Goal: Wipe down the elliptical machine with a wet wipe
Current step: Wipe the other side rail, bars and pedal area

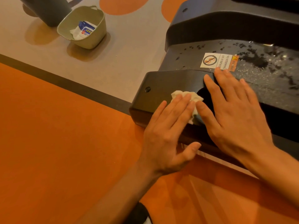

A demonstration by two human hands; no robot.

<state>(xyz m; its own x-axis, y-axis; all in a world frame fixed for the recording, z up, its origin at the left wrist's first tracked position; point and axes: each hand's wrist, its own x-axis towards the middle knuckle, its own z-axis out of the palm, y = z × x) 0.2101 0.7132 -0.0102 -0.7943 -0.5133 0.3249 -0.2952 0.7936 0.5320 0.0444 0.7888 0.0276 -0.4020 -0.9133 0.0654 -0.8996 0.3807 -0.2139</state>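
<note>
Head view: wet wipe [186, 96] beneath flat left hand [166, 135] on elliptical machine [163, 81], right hand [234, 113] flat, empty, alongside.

My head-worn camera, the only view, looks steeply down and forward, close over my left hand [166, 135] and right hand [234, 117] at lower centre; elliptical machine [161, 81] upper right, floor [56, 143] left.

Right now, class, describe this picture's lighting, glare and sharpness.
Head view: warm, orange-tinted light; glare sparkles on the wet machine; soft shadow spreads beside the basket; overall slightly soft, though the label stays readable.
</note>
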